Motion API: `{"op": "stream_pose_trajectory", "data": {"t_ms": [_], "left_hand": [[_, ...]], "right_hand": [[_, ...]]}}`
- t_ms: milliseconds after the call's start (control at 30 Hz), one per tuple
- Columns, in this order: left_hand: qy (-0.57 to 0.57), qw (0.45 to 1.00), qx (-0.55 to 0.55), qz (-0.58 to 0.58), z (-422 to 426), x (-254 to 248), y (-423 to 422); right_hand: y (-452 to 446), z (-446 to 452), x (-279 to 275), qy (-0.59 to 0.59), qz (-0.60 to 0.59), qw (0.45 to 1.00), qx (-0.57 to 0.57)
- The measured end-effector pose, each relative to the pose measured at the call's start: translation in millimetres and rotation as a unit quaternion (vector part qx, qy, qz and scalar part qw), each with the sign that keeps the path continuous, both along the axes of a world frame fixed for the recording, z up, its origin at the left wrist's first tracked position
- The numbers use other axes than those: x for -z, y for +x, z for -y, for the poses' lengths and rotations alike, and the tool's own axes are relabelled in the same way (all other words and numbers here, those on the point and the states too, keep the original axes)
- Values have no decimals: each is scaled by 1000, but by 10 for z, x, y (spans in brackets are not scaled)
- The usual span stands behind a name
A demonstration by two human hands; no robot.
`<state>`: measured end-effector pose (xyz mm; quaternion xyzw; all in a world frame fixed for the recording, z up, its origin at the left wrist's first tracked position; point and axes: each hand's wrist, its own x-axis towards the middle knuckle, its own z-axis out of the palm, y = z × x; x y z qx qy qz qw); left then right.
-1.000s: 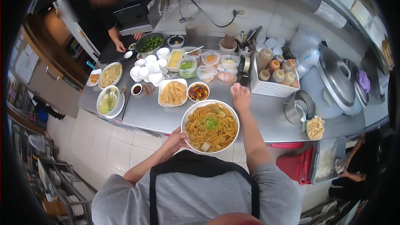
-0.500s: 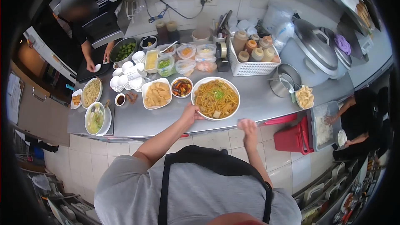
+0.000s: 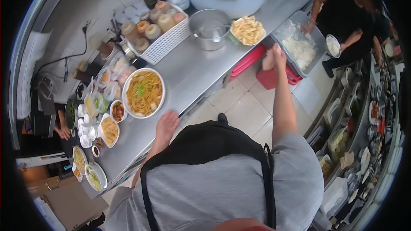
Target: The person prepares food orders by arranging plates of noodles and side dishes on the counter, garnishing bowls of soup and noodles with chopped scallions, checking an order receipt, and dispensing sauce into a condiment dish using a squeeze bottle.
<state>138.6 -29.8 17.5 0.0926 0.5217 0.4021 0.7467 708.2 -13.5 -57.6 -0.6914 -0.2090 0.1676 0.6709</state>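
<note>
My left hand [image 3: 167,125] is at the counter's front edge, fingers extended and nothing in it. Just beyond it, apart from the fingers, a white bowl of noodles [image 3: 144,93] topped with chopped green onion rests on the counter. My right hand [image 3: 274,56] reaches forward past the counter edge, above a red bin [image 3: 267,80] and beside a grey tub of rice [image 3: 316,62]. Its fingers are blurred, so their grip is unclear. Nearby on the counter is a bowl of fried, crisp-looking pieces [image 3: 248,31].
A metal pot [image 3: 209,30] and a white basket [image 3: 168,38] of sauce bottles stand along the counter [image 3: 188,72]. Further left are a bowl of pale pieces [image 3: 110,131] and a soup bowl [image 3: 93,177]. A co-worker [image 3: 349,17] stands by the rice tub holding a bowl [image 3: 332,45].
My left hand has let go of the noodle bowl. My right hand has moved right towards the rice tub. The view has swung right, and the co-worker at left is mostly out of sight.
</note>
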Motion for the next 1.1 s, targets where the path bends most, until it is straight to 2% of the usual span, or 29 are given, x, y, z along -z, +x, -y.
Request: {"op": "stream_pose_trajectory", "data": {"t_ms": [33, 100, 167, 233, 300, 367, 433, 500, 567, 633, 700, 767, 833, 867, 933, 1000, 1033, 1067, 1100], "left_hand": [[7, 986, 159, 45, 9, -79, 255], [50, 959, 278, 21, -182, -94, 841], [90, 929, 358, 16, -438, -209, 1505], [143, 906, 398, -27, -759, -139, 2126], [165, 907, 385, -50, -1102, 6, 2692], [175, 926, 332, -27, -1390, 54, 3152], [163, 930, 331, -8, -1610, 51, 3446], [150, 934, 324, 12, -1685, 113, 3577], [128, 906, 402, 26, -1688, 167, 3563], [125, 912, 390, -6, -1576, 164, 3408], [131, 875, 466, 7, -1402, 129, 3185], [108, 890, 442, 31, -1210, 111, 2822], [78, 907, 412, 34, -1030, 35, 2370], [61, 917, 393, 25, -946, -62, 2129], [56, 935, 350, 1, -802, -237, 1611], [53, 957, 284, -12, -672, -335, 1123], [70, 963, 260, -31, -606, -394, 901], [87, 967, 236, -49, -542, -456, 709], [91, 968, 230, -47, -476, -527, 549]], "right_hand": [[198, -188, 71, 40, -59, 997, -36], [290, -492, -233, 35, -201, 967, -152], [248, -698, -434, 3, -187, 967, -173], [272, -829, -470, -29, -171, 965, -196], [312, -883, -445, -41, -127, 964, -229], [318, -879, -395, -63, -98, 971, -208], [321, -853, -372, -141, 34, 971, -192], [216, -641, -619, -167, 64, 962, -206], [105, -465, -618, -190, 98, 950, -229], [77, -316, -477, -122, 59, 954, -267], [-136, -151, -536, -115, 31, 946, -301], [-348, -17, -630, -109, 6, 937, -332], [-610, -4, -709, -136, -28, 897, -420], [-758, -72, -756, -135, -24, 893, -429], [-1139, -217, -859, -113, -85, 872, -468], [-1568, -430, -966, -58, -78, 862, -497], [-1796, -534, -1022, -45, 112, 855, -505], [-2003, -611, -1138, -28, 298, 817, -493], [-2131, -658, -1301, -26, 303, 813, -496]]}}
